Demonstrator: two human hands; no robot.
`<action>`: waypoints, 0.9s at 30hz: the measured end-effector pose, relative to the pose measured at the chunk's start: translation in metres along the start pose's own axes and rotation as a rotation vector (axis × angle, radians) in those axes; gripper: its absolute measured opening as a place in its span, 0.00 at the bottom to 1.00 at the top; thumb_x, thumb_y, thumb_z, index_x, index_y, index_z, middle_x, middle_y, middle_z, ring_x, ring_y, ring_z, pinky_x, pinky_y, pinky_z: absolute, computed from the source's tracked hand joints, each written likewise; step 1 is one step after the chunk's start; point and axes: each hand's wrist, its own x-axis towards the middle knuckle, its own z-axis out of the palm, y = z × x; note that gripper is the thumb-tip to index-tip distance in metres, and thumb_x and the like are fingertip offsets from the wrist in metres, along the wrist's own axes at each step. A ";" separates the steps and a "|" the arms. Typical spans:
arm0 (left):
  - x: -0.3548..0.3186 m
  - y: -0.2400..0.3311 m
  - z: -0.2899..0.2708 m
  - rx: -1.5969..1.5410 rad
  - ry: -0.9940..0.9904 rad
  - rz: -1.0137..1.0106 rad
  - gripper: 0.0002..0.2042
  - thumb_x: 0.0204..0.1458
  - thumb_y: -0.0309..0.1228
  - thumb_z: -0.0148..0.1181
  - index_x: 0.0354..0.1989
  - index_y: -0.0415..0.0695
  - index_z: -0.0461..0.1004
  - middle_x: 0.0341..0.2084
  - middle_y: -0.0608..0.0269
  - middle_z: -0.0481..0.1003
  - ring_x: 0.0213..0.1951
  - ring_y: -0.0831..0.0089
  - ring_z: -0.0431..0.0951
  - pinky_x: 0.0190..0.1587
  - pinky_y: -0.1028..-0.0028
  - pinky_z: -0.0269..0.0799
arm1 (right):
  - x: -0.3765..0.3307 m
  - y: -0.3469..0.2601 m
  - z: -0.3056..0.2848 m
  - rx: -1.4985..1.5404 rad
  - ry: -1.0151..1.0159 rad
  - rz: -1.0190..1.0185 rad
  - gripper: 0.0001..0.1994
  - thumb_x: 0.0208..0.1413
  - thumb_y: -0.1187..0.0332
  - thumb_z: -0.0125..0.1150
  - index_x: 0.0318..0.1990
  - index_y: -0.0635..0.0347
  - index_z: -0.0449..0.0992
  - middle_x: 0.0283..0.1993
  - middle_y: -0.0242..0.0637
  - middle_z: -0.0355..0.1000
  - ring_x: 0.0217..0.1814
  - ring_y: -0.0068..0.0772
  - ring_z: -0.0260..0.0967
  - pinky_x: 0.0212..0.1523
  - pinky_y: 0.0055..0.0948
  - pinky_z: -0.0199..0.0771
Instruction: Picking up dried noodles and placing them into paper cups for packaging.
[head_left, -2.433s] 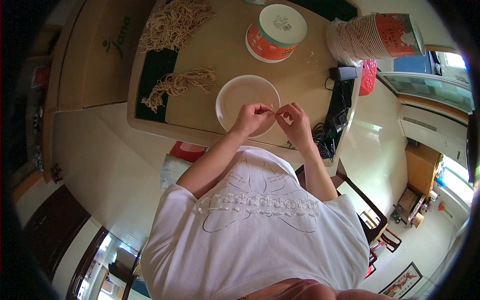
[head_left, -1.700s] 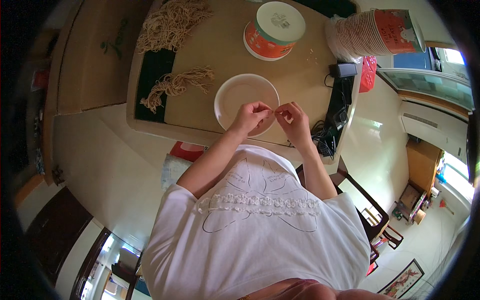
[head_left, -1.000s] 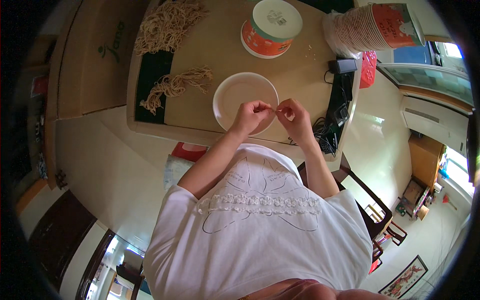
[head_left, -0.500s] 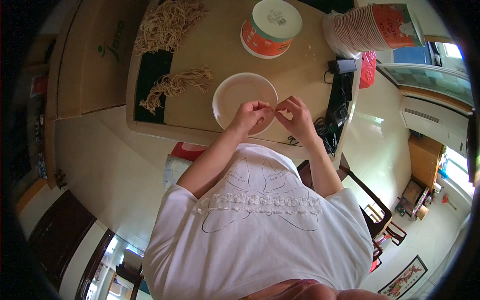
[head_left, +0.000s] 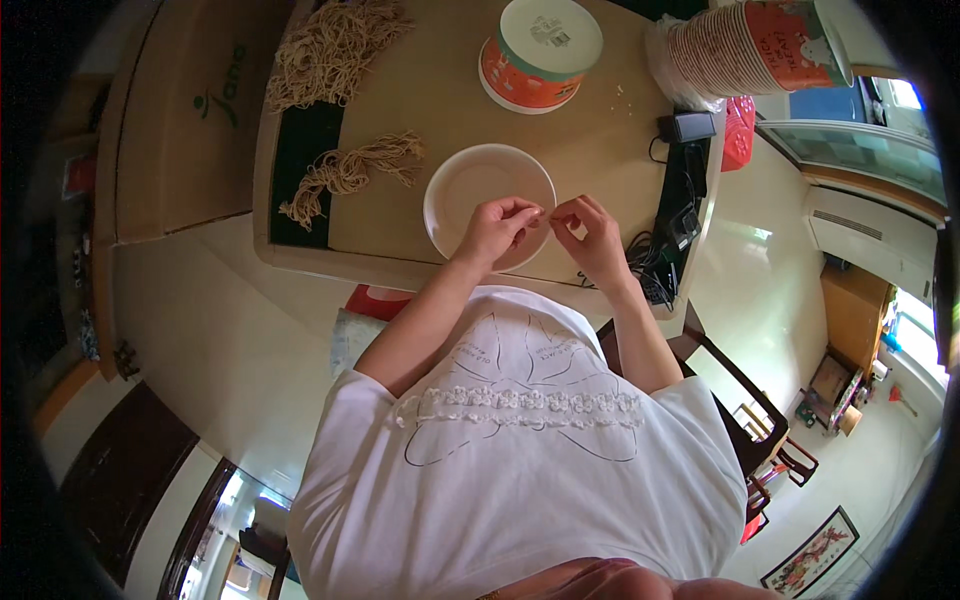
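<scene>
A round white paper tub point(head_left: 460, 190) stands on the table in front of me, its inside showing pale. Over its near right rim, my left hand point(head_left: 497, 232) is closed in a pinch of thumb and forefinger. Just right of it, my right hand point(head_left: 592, 238) pinches the same way, its fingertips close to those of the left. Whatever sits between the fingertips is too small to make out. Two bundles of beige cord lie to the left: a larger tangled one point(head_left: 335, 55) and a smaller one point(head_left: 350, 175).
An orange-and-white tub point(head_left: 530, 90) stands upside down at the far side. A stack of nested tubs point(head_left: 740, 55) lies on its side at the far right. A black adapter point(head_left: 687, 127) and cables point(head_left: 650, 262) line the right edge. A large cardboard box point(head_left: 190, 120) is at left.
Hardly anything differs. Both hands keep their pinch over the tub's rim, and the fingertips have drawn very slightly apart. The rest of the view has shifted a little.
</scene>
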 end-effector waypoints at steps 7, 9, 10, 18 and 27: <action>-0.002 -0.007 0.003 0.440 0.089 0.460 0.04 0.50 0.26 0.60 0.33 0.40 0.78 0.24 0.68 0.77 0.25 0.82 0.72 0.27 0.80 0.67 | 0.002 -0.004 0.000 -0.021 -0.031 -0.015 0.04 0.48 0.76 0.59 0.33 0.62 0.74 0.30 0.39 0.69 0.32 0.38 0.68 0.32 0.30 0.70; -0.009 0.004 0.006 0.624 0.127 0.546 0.05 0.48 0.25 0.61 0.32 0.38 0.78 0.26 0.61 0.77 0.27 0.75 0.76 0.29 0.76 0.70 | 0.002 -0.002 0.000 -0.048 -0.029 -0.050 0.04 0.48 0.76 0.59 0.32 0.62 0.74 0.30 0.40 0.69 0.32 0.40 0.68 0.32 0.32 0.70; -0.012 0.007 0.008 0.624 0.128 0.546 0.05 0.48 0.25 0.61 0.32 0.38 0.78 0.26 0.61 0.77 0.27 0.75 0.76 0.29 0.76 0.70 | 0.003 -0.002 0.000 -0.047 -0.030 -0.050 0.04 0.48 0.76 0.59 0.32 0.62 0.74 0.30 0.40 0.69 0.32 0.40 0.68 0.32 0.32 0.70; -0.018 0.011 0.010 0.852 0.199 0.726 0.05 0.45 0.24 0.63 0.31 0.39 0.77 0.26 0.57 0.75 0.25 0.65 0.76 0.28 0.72 0.71 | 0.005 0.001 0.002 -0.135 -0.044 -0.070 0.03 0.46 0.74 0.59 0.30 0.60 0.73 0.30 0.40 0.69 0.35 0.43 0.67 0.36 0.37 0.66; -0.020 0.009 0.012 0.731 0.215 0.674 0.04 0.44 0.22 0.60 0.30 0.40 0.75 0.26 0.58 0.74 0.24 0.69 0.76 0.27 0.74 0.70 | 0.004 -0.009 0.001 -0.034 0.021 -0.008 0.04 0.47 0.76 0.57 0.32 0.61 0.72 0.30 0.40 0.68 0.34 0.39 0.68 0.34 0.33 0.69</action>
